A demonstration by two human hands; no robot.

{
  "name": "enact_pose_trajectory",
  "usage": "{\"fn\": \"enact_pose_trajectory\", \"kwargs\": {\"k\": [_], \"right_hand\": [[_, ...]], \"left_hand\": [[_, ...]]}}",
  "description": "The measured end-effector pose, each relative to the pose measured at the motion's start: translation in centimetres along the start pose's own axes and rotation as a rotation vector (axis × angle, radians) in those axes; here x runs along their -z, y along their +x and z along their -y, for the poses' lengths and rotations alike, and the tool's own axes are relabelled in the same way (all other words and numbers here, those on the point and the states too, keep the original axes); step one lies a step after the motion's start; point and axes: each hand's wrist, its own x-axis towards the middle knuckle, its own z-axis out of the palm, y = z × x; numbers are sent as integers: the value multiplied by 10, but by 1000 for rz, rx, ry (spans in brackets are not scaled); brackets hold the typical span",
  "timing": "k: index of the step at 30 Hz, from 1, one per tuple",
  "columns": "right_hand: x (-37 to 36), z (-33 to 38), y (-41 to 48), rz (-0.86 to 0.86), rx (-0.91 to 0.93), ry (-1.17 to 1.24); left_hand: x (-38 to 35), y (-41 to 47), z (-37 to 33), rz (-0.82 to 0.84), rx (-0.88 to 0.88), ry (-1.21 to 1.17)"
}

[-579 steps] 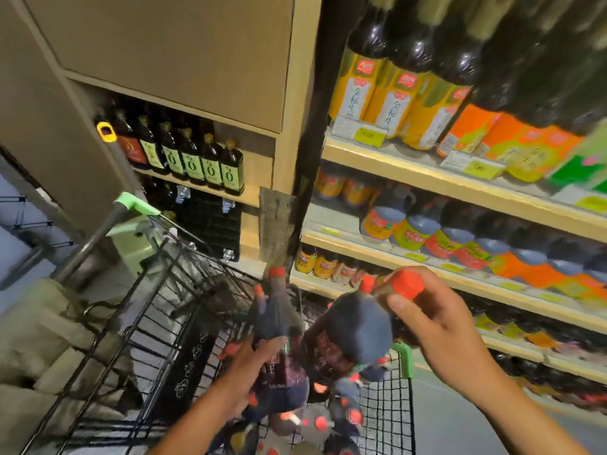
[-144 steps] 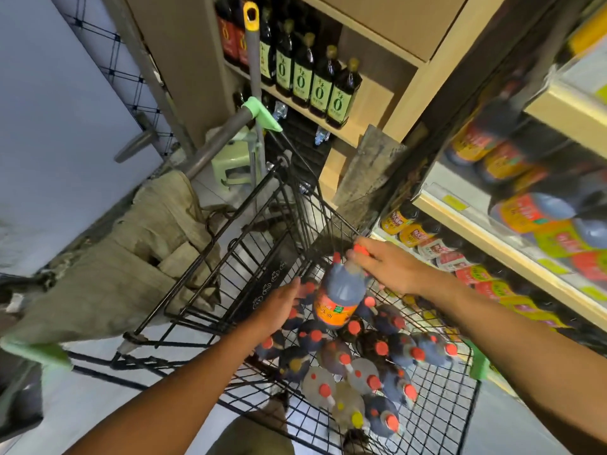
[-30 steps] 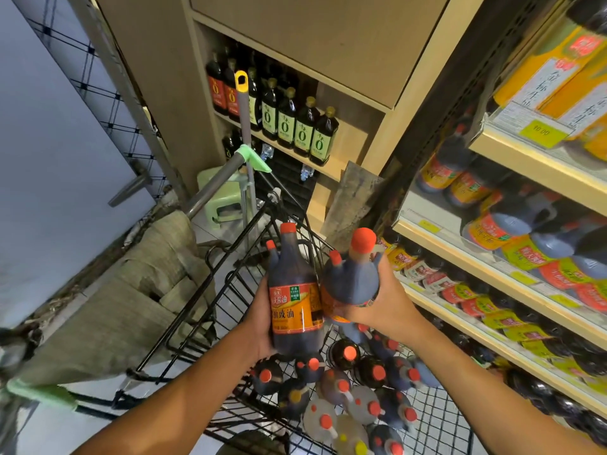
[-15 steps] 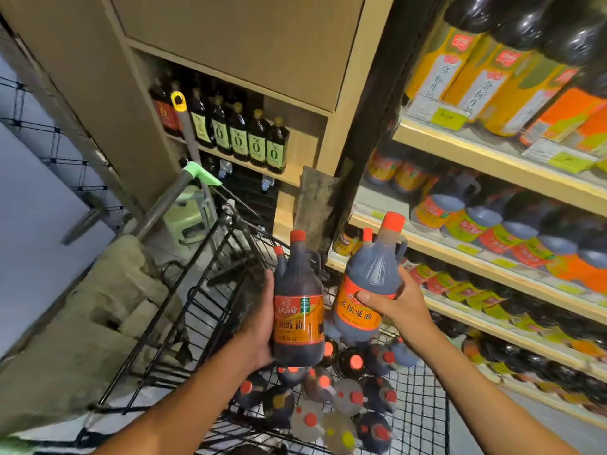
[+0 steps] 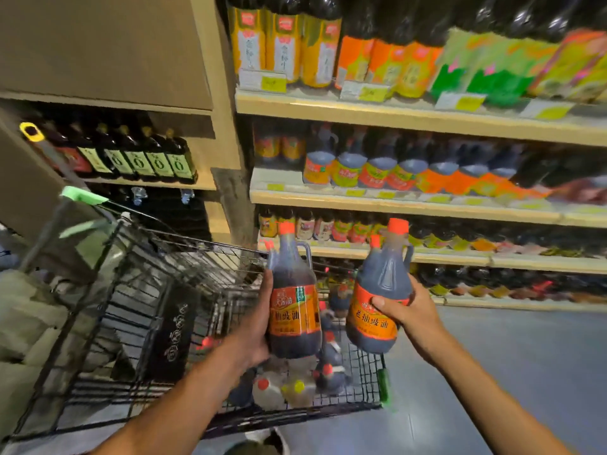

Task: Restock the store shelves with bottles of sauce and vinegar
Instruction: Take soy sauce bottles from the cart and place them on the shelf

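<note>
Two sauce jugs are up out of the cart (image 5: 138, 290) now: left hand (image 5: 259, 320) wraps the left bottle (image 5: 294, 310), right hand (image 5: 410, 310) grips the right bottle (image 5: 377, 300). View's swung toward the shelves (image 5: 410, 205), so shelving looks next.

Dim indoor light, glints on upper bottle shoulders, motion blur rightward, wide-angle bending at edges

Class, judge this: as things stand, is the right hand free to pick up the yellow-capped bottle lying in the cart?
Probably not: the right hand already grips a sauce bottle; the yellow-capped bottle lies uncovered.
</note>
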Motion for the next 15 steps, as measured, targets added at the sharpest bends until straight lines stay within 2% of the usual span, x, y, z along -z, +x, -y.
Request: {"fn": "enact_pose_trajectory", "kwargs": {"k": [5, 12, 15], "right_hand": [[80, -8, -63, -128, -6, 25], [192, -18, -162, -317, 1, 84], [237, -26, -207, -394, -2, 112]], "left_hand": [[-72, 0, 43, 52, 76, 111], [-182, 10, 114, 41, 202, 302], [-235, 13, 143, 110, 223, 276]]}}
